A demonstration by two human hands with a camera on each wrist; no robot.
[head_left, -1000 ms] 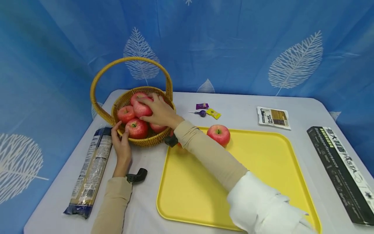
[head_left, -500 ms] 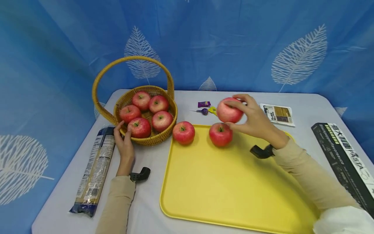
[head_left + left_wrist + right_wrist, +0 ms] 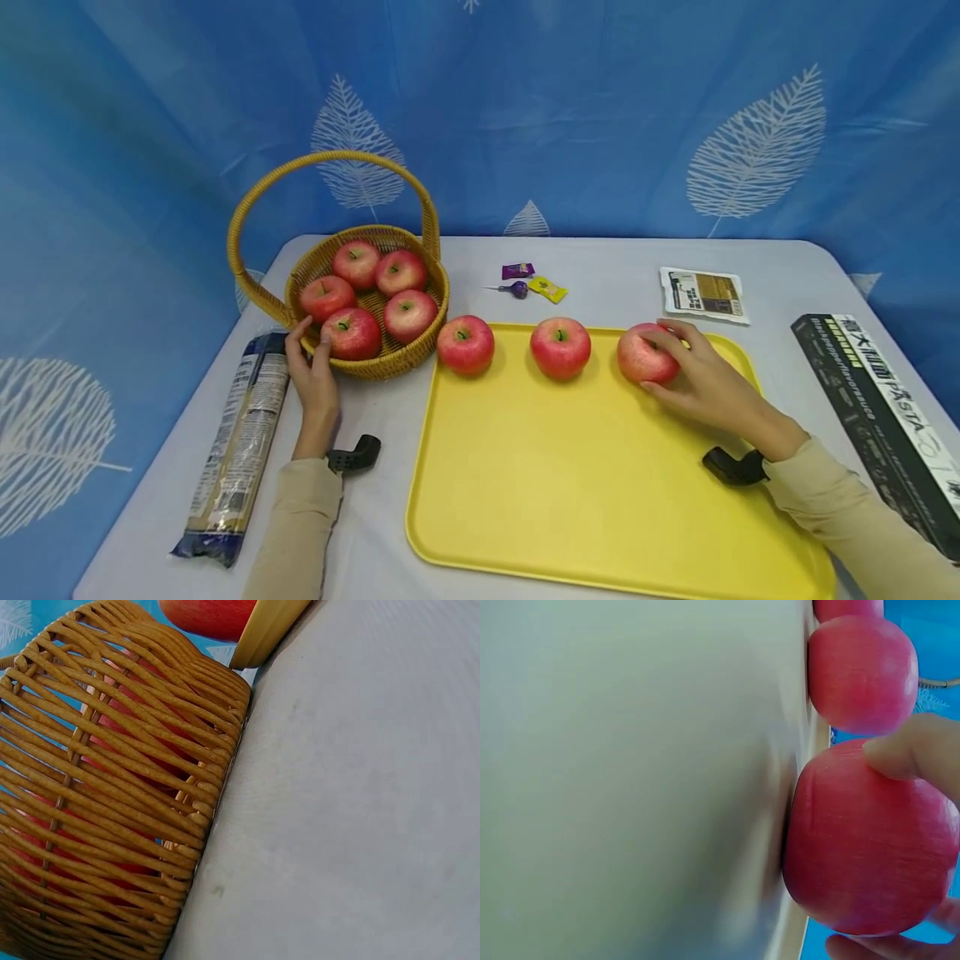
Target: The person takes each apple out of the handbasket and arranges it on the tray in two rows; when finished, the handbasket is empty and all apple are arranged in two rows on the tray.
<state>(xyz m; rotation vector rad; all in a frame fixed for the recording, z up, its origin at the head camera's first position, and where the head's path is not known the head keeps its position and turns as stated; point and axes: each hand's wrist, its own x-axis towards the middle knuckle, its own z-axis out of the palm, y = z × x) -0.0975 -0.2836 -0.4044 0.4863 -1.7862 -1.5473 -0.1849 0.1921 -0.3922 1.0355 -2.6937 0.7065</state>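
At the right end of a row of three red apples, my right hand [image 3: 705,379] holds an apple [image 3: 645,354] on the yellow tray [image 3: 547,467]. In the right wrist view, thumb and fingers span this apple [image 3: 870,840], which sits at the tray surface. A middle apple [image 3: 560,348] and a left apple [image 3: 466,345] stand along the tray's far edge. My left hand [image 3: 315,387] holds the near-left rim of a wicker basket [image 3: 390,362] with several apples inside. The left wrist view shows the woven basket wall [image 3: 120,787] but not the fingers.
A long clear-and-blue packet [image 3: 236,450] lies left of the basket. Behind the tray are a lollipop [image 3: 517,289], a purple sweet [image 3: 517,271] and a yellow sweet [image 3: 547,289]. A flat pouch [image 3: 703,296] and black pasta box [image 3: 877,425] lie right.
My right hand has taken an apple from the basket, carried it rightward past the other two and lowered it onto the tray's far right. The left hand has stayed at the basket.
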